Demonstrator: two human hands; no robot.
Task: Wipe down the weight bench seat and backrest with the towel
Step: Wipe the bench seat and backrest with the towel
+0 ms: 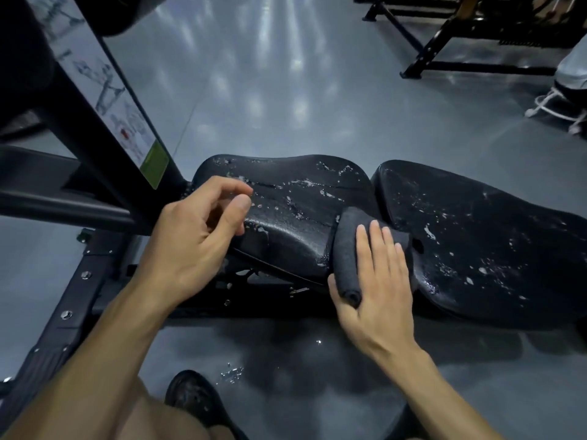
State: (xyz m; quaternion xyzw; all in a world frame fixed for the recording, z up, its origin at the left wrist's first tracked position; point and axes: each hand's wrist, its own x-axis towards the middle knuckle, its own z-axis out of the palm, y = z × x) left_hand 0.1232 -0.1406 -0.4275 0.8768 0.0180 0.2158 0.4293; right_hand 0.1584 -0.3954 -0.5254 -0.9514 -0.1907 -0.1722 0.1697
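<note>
Where grey floor (286, 74) gleams, seat (301, 217) sits wet.

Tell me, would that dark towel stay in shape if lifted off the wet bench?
Probably not. The towel drapes over the pad edge under the right hand, so it looks soft and floppy. Its rolled end would likely unroll. Droplets cover the seat, so it may soak up water and get heavier.
</note>
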